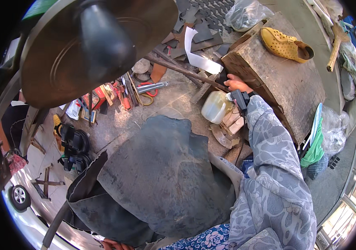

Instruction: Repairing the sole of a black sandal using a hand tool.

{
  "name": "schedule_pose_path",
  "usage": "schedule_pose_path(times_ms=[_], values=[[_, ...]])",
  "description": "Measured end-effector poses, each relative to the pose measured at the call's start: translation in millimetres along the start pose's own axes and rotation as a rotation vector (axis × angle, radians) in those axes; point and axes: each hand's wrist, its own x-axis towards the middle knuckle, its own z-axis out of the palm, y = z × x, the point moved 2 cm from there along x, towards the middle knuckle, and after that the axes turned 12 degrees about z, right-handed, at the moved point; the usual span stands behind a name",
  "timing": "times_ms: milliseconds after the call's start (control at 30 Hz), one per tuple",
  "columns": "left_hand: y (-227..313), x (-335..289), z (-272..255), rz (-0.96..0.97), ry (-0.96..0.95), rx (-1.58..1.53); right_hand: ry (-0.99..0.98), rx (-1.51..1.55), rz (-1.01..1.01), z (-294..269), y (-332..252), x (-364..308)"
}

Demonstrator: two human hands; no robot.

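Note:
My right hand (238, 83) reaches forward beside a wooden box (282, 79), its fingers curled near a small dark thing at the box's side. What they hold, if anything, is partly hidden. A black device is strapped at this wrist, just above a translucent plastic jug (215, 107) of pale liquid. Small wooden blocks (233, 121) lie by the jug. Only some fingers of my left hand (116, 245) show at the lower edge, by the dark sheet (161, 175) spread over my lap; their grip is hidden.
A big round metal disc (153, 25) fills the upper left, close to me. Scissors (148, 98) and tools lie beyond the lap sheet. A white strip (198, 58) curls near the box, which bears a yellow clog (284, 43). Black sandals (75, 146) stand at left.

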Motion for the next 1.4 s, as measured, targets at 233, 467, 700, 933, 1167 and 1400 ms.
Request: schedule_pose_path(times_ms=[233, 467, 700, 933, 1167, 1400], values=[[8.6, 14.2, 22.9, -0.032, -0.025, 0.067, -0.041, -0.286, -0.197, -0.7, 31.7, 52.9], [7.1, 14.9, 15.2, -0.108, 0.061, 0.041, -0.007, -0.561, -0.224, 3.4, 0.3, 23.9], [12.2, 15.0, 30.3, -0.140, 0.015, 0.023, -0.493, -0.559, -0.231, -4.4, 12.1, 52.0], [10.5, 11.5, 32.6, -0.082, 0.003, 0.125, -0.086, -0.571, -0.254, -1.9, 3.0, 29.2], [0.2, 9.0, 17.7, 0.012, -0.044, 0.065, -0.184, 0.014, -0.426, -6.4, -29.2, -42.4], [-13.2, 4.2, 6.1, 0.024, 0.014, -0.023, -0.148, 0.329, -0.760, -33.2, -90.9, -159.4]])
